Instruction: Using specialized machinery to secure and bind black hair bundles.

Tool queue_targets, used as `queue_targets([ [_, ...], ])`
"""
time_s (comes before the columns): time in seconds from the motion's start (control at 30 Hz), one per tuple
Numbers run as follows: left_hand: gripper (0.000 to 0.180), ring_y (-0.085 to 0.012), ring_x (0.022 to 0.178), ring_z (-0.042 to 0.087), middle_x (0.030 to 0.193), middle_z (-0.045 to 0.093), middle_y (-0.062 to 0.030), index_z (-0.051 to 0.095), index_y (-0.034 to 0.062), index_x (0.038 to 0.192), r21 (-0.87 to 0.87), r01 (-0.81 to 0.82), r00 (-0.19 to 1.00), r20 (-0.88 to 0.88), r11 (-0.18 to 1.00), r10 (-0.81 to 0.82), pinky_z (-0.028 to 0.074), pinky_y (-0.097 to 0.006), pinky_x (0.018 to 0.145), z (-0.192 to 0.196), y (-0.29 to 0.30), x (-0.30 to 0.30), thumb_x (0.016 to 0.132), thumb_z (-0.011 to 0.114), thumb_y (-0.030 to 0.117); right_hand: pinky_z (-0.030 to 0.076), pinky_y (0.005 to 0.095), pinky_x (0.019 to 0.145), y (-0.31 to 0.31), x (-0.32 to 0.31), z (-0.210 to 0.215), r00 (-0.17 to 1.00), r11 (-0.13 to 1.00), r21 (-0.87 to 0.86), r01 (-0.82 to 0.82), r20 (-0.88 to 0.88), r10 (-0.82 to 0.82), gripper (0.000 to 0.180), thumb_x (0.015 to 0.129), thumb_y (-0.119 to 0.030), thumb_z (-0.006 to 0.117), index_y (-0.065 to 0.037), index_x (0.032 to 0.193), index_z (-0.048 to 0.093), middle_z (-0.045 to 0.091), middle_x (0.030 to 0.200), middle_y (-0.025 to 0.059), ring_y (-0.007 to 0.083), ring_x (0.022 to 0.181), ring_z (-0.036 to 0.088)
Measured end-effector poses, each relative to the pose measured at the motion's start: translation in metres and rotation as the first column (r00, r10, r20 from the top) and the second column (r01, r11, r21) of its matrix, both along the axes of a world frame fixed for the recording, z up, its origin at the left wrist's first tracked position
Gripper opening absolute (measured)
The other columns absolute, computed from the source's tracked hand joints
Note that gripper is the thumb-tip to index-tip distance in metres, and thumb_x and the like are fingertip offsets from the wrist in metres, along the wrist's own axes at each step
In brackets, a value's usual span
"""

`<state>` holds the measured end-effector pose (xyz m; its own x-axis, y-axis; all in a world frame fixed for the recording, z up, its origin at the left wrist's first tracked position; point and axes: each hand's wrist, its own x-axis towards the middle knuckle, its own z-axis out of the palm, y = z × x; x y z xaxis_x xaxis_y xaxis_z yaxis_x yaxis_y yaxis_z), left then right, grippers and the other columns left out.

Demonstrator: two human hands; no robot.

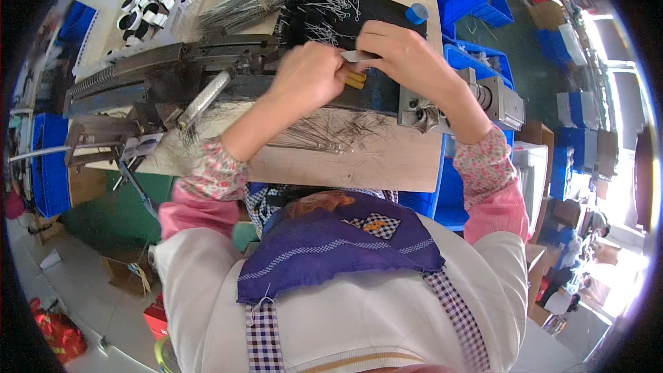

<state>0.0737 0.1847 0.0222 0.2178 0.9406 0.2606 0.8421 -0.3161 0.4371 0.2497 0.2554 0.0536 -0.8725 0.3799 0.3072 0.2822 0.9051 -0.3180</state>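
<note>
Head view: the right hand [397,52] is closed with bent fingers, and it pinches a small pale flat strip [359,56] at its right end. The left hand [307,72] is curled almost like a fist; its fingertips come close to the left end of this strip, but they are hidden, so I cannot tell whether they also grasp it. The strip lies between the two hands, its middle part uncovered, above the dark metal bench device [262,86]. Its long axis goes from left to right, nearly level, with the left end directed to the left hand. Just below the strip there are yellow pieces [356,80]. Behind the left hand lie black brushes [324,3] with wire loops, and beyond the right hand is a blue roll [416,14].
</note>
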Motion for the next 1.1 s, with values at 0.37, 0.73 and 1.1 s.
queue_targets([
  [0.37,0.028,-0.0140,0.061,0.050,0.080,0.061,-0.0085,0.063,0.0044,0.079,0.343,-0.419,0.834,0.513,0.841,0.206,0.042,-0.030,0.059,-0.024,-0.095,-0.017,0.091,0.056,0.029,0.051,0.0326,0.069,0.001,-0.070,-0.028,0.930,0.984,-0.162,-0.070,-0.368,0.005,0.021,0.078,-0.013,0.070,0.001,0.092,0.065,0.066,0.084,0.0130,0.0282,0.075,0.064],
  [0.73,0.026,-0.0122,0.051,0.052,0.068,0.057,-0.0046,0.054,-0.0020,0.099,-0.524,0.055,0.280,0.825,0.850,0.491,0.038,-0.023,0.041,-0.036,-0.085,-0.010,0.092,0.058,0.022,0.050,0.0380,0.071,0.002,-0.078,-0.031,0.976,0.981,-0.191,-0.026,-0.217,-0.016,0.019,0.078,-0.015,0.068,0.001,0.087,0.065,0.065,0.082,0.0147,0.0332,0.078,0.063],
  [1.1,0.044,-0.0071,0.040,0.038,0.057,0.052,-0.0016,0.066,-0.0041,0.093,-0.602,-0.502,-0.224,0.784,0.621,0.579,0.025,-0.023,0.037,-0.085,-0.148,-0.168,0.092,0.057,0.039,0.055,0.0386,0.058,-0.056,-0.020,-0.082,0.869,0.852,0.279,0.443,0.100,-0.485,0.028,0.081,-0.009,0.057,-0.005,0.109,0.056,0.057,0.094,0.0138,0.0304,0.078,0.065],
])
